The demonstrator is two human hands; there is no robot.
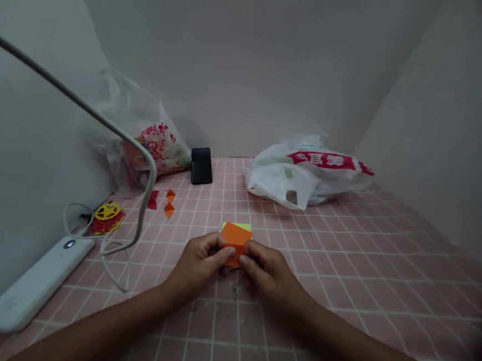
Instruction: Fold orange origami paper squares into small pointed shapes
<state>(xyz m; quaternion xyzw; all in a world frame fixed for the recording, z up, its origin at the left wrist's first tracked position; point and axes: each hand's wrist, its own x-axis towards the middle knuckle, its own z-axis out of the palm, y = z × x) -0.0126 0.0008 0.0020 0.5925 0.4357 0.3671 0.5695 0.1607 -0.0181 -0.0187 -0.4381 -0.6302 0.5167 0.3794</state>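
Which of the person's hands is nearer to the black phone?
Left. The left hand holds the left side of the orange paper, almost straight in front of the black phone; the right hand holds the paper's right side, farther to the phone's right.

paper sheet (236,234) between left hand (203,258) and right hand (271,267) over tabletop (334,266), phone (201,166) behind to the left, plastic bag (144,139) left of phone, carrier bag (278,175) at rear right, folded papers (169,210) before plastic bag, long device (34,286) far left

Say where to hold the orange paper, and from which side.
Probably pinch the orange paper by its lower side edges, from left and right, as left grip and right grip do: it's thin, and yellow-green paper showing past its top edge could snag.
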